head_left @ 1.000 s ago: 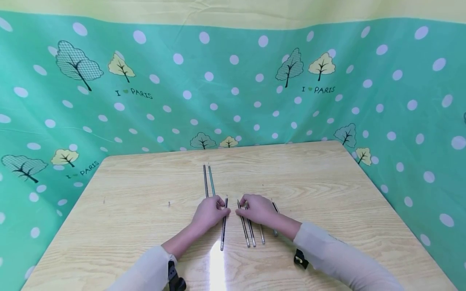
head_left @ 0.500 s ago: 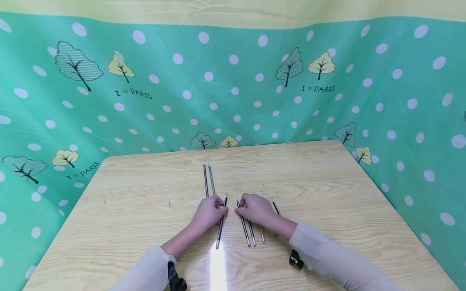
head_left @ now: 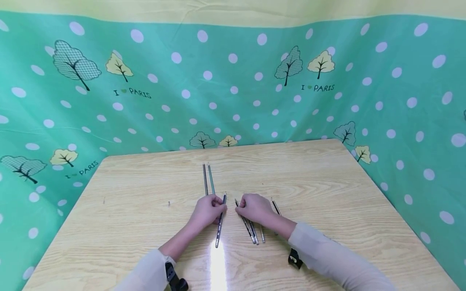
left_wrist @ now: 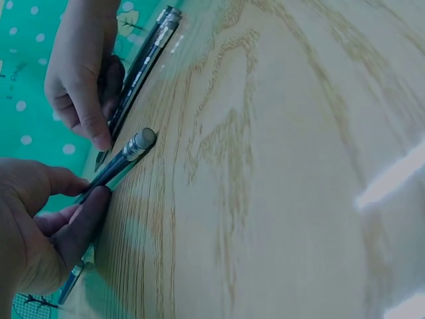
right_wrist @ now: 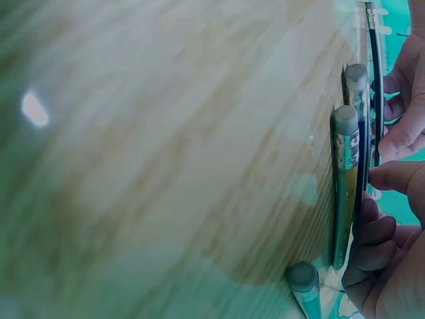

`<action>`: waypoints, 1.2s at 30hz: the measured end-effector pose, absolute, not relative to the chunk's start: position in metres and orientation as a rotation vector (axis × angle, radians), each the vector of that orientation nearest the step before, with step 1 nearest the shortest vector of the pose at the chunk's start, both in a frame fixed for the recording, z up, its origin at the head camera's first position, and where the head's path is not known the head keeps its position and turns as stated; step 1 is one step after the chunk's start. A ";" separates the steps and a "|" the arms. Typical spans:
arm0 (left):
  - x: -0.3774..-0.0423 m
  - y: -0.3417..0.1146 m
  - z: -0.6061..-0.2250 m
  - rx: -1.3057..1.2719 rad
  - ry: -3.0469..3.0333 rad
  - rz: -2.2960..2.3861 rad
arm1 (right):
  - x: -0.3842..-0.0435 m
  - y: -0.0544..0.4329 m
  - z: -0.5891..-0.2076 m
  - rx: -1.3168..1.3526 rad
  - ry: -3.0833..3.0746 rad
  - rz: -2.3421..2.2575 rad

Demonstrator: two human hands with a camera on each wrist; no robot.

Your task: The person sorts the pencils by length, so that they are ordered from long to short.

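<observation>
In the head view my left hand (head_left: 206, 211) pinches a dark pencil (head_left: 219, 230) between thumb and fingers, its eraser end toward me. The left wrist view shows that pencil's grey eraser (left_wrist: 145, 138) tilted up off the wood. A short way to the right, my right hand (head_left: 257, 208) pinches another dark striped pencil (head_left: 248, 227) near its point. This one slants over a neighbouring dark pencil, their eraser ends close together. Beside them a gold-coloured pencil (right_wrist: 346, 179) lies under the right hand, partly hidden by the fingers.
Beyond the left hand lie a black pencil (head_left: 205, 180) and a green pencil (head_left: 211, 180). Another dark pencil (head_left: 276, 206) sits right of the right hand, partly behind the forearm. A small scrap (head_left: 169, 203) lies on the wooden table (head_left: 127, 226). Patterned cloth (head_left: 233, 81) hangs behind.
The left hand's pencil has swung its eraser end to the left. The right hand's pencil has turned, its eraser end moving right against its neighbour. Both hands stay nearly in place.
</observation>
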State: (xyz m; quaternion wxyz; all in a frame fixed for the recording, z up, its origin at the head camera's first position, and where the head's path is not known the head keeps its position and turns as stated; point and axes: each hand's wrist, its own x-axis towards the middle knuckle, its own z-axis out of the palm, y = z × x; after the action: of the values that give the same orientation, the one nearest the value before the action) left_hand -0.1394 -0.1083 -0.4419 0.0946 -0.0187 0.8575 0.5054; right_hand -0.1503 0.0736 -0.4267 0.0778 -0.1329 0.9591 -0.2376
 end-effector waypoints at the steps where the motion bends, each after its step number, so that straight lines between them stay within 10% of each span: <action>1: -0.139 -0.108 -0.441 -0.064 2.533 1.508 | -0.150 0.073 -0.426 -0.395 2.868 -0.720; 36: -0.143 -0.106 -0.447 -0.202 2.283 1.839 | -0.162 0.081 -0.422 0.006 2.254 -1.533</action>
State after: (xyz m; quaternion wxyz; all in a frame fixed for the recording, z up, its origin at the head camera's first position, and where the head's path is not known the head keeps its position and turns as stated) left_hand -0.1427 -0.1063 -0.4469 0.1012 -0.0683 0.7729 0.6227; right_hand -0.1621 0.0812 -0.4221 0.2065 0.0023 0.8091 -0.5502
